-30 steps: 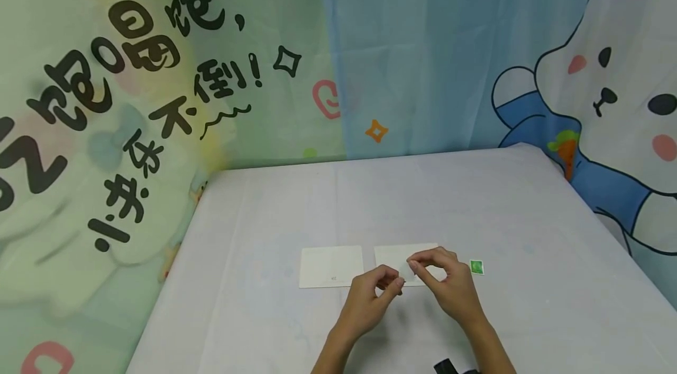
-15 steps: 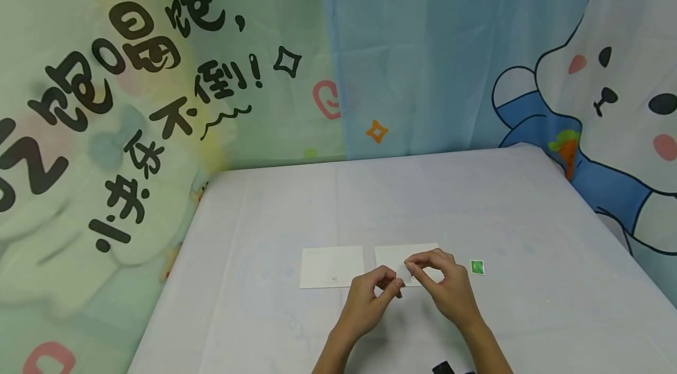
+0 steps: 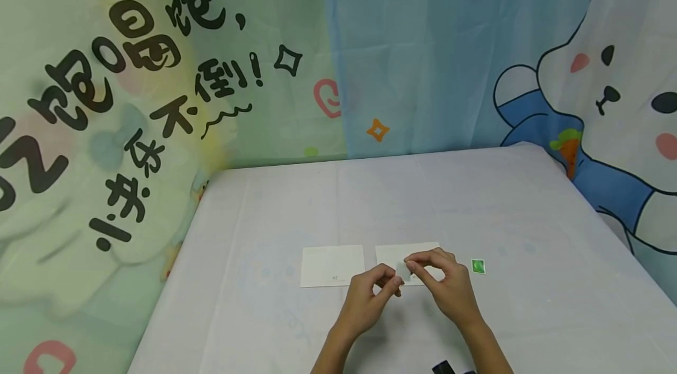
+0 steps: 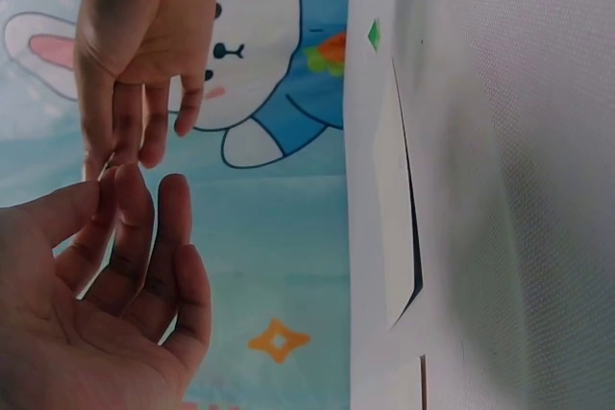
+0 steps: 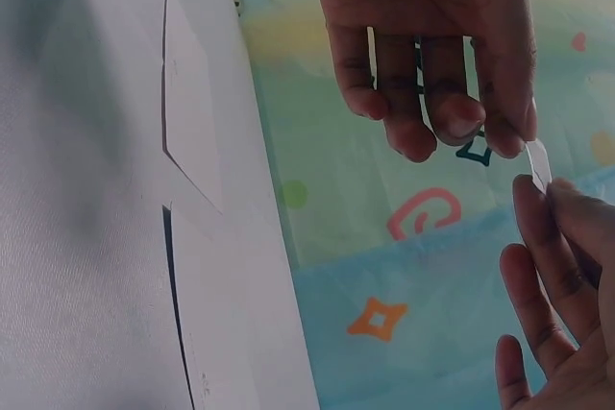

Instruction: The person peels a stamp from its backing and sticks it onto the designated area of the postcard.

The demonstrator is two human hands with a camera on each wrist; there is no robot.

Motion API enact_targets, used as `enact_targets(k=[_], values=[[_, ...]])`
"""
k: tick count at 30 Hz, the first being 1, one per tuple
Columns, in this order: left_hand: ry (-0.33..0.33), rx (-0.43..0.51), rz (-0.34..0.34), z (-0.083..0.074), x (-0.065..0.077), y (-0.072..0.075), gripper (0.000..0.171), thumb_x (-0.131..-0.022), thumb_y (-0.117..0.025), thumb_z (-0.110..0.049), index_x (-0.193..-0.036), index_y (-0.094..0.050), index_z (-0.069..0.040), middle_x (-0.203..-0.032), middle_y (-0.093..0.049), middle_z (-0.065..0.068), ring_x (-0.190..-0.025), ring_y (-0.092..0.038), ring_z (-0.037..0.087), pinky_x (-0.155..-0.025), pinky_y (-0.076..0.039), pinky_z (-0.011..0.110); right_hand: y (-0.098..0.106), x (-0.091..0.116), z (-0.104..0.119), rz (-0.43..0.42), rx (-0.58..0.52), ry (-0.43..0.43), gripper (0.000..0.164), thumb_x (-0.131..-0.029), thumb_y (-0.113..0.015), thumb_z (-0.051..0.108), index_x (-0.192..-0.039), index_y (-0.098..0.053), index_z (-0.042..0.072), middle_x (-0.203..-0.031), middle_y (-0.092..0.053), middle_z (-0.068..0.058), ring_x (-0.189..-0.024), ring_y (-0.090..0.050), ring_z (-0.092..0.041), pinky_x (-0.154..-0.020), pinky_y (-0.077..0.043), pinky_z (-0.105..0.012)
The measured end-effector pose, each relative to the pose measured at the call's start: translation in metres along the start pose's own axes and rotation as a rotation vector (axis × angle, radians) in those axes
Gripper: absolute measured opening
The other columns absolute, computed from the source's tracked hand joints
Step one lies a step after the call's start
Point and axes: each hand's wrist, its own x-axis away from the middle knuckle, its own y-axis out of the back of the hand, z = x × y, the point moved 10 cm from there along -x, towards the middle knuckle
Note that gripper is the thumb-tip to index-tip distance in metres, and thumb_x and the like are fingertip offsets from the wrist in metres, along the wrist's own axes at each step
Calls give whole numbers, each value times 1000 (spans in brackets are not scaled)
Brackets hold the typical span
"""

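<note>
One small pale slip of paper [image 3: 404, 271] is hanging between the left hand [image 3: 368, 297] and the right hand [image 3: 448, 287], low and just right of centre in the head view. Both hands are pinching it between thumb and fingertip, holding it above the tabletop [image 3: 264, 215]. The fingers are covering its ends, and its face is showing too small to tell whether anything is printed there. In the right wrist view it is looking white, narrow and nearly edge-on; in the left wrist view the fingertips are mostly hiding it. Behind, the right card [image 3: 390, 253] is lying partly covered by the right hand and the slip. The left card [image 3: 332, 265] is bearing a tiny unreadable mark. A green stamp [image 3: 478, 267] is lying to the right. Some black object [image 3: 443, 367] is being cut off by the bottom edge.
</note>
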Motion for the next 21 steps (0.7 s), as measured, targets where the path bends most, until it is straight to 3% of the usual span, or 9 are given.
enact_targets(k=[5,12,21], values=[[-10,1,-5,-2,0,1,13,-95,-53,-19,-89,-62,-12,-70,-65,-4,-65,-61,9,-58,-46,22,3,-2,17,20,-25,-16,15,-75,-71,-6,-87,-69,3,-73,-66,-3,-84,-54,-9,-79,-35,-21],[1,-1,1,-2,0,2,17,-95,-51,-25,-90,-62,-13,-69,-65,-5,-65,-59,5,-58,-45,23,0,-1,11,64,-30,-72,17,-79,-69,-2,-94,-69,4,-75,-67,1,-89,-53,-9,-80,-37,-25],[-2,-12,4,2,0,1,18,-96,-51,-26,-90,-62,-13,-68,-64,-6,-65,-56,0,-56,-45,24,-2,-1,10,80,-20,-99,14,-78,-70,0,-91,-69,5,-75,-66,2,-87,-54,-10,-79,-37,-29]])
